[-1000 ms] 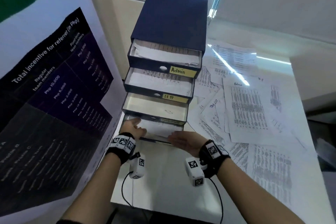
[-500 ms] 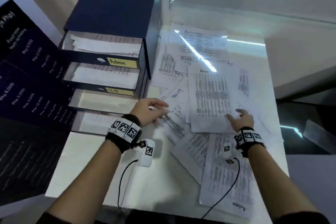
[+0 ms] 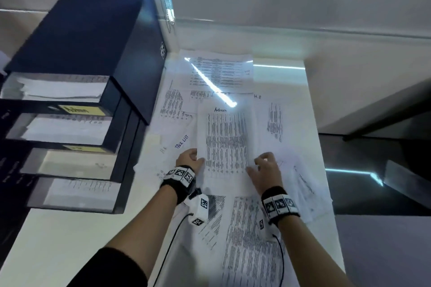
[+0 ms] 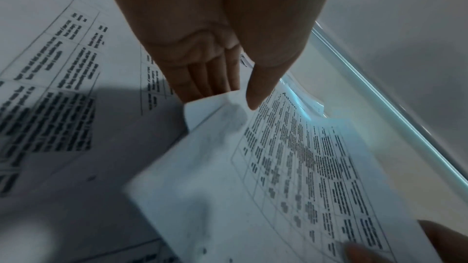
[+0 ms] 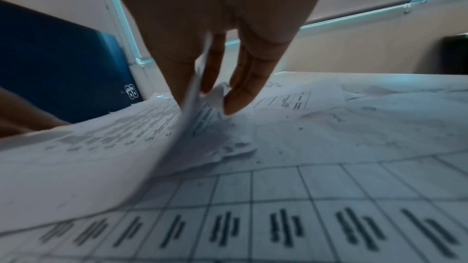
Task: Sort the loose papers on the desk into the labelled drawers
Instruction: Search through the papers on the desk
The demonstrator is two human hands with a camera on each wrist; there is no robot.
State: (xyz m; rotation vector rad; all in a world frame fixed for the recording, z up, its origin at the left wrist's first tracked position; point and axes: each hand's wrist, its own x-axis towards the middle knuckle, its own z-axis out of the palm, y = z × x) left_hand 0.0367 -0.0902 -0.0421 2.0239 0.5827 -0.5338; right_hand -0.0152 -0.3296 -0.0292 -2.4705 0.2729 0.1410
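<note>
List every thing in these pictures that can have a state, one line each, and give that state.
Admin sheet: lifted at its near end, held at both side edges.
Left hand: pinches the sheet's left edge.
Right hand: pinches its right edge.
Admin drawer: open, holding papers.
Second drawer: open, holding papers.
Third drawer: open.
Bottom drawer: open, holding papers.
Other papers: loose on the desk.

a bead chain (image 3: 168, 2) hangs down by the wall behind the desk. a dark poster (image 3: 7, 170) with pale print stands at the far left. wrist bands (image 3: 180, 174) carry square black-and-white markers.
</note>
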